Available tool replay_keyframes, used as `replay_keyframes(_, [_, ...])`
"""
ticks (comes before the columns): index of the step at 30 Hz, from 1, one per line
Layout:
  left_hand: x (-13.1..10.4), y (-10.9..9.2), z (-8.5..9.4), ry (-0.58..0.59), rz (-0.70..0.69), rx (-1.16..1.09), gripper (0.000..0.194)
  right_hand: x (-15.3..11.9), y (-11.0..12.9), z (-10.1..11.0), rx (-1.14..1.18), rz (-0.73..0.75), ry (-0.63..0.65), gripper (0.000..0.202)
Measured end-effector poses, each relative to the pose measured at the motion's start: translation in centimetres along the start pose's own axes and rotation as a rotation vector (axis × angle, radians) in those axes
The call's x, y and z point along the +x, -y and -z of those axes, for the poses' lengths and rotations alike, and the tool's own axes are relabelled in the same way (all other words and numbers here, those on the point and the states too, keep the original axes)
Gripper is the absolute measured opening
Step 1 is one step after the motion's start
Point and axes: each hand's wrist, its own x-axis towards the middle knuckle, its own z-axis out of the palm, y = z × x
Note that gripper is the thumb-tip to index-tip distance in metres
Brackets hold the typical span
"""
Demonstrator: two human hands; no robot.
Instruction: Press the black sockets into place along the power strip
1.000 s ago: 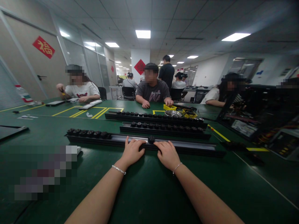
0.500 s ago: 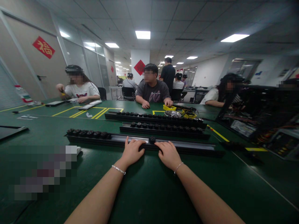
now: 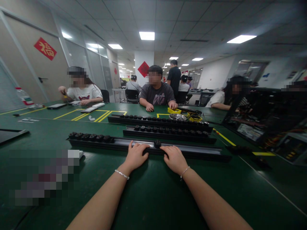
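A long black track rail (image 3: pixel 201 154) with a silvery inner channel lies across the table in front of me. My left hand (image 3: pixel 136 155) rests on its near edge with thumb and fingers spread, holding nothing that I can see. One small black track light module (image 3: pixel 157 143) sits alone in the channel, between my two hands. Beside it, my right hand (image 3: pixel 176 158) lies over the near edge with fingers extended, the fingertips at or against the module's right side. At the rail's left end stands a row of similar black modules (image 3: pixel 92 137).
Two more black rails with modules, a middle one (image 3: pixel 172 135) and a far one (image 3: pixel 115 119), lie beyond. An open computer case (image 3: pixel 254 118) stands at right. A yellow tray (image 3: pixel 174 111) is near a co-worker (image 3: pixel 157 91) opposite. A blurred-out object (image 3: pixel 48 179) lies at left.
The lone module and my right hand have shifted very slightly to the right. My left hand stays where it was.
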Motion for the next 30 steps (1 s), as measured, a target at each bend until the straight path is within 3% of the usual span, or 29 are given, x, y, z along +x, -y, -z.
replay_keyframes(30, [-0.09, 0.29, -0.14, -0.023, 0.006, 0.067, 0.039, 0.06, -0.85, 0.54, 0.015, 0.014, -0.014, 0.038])
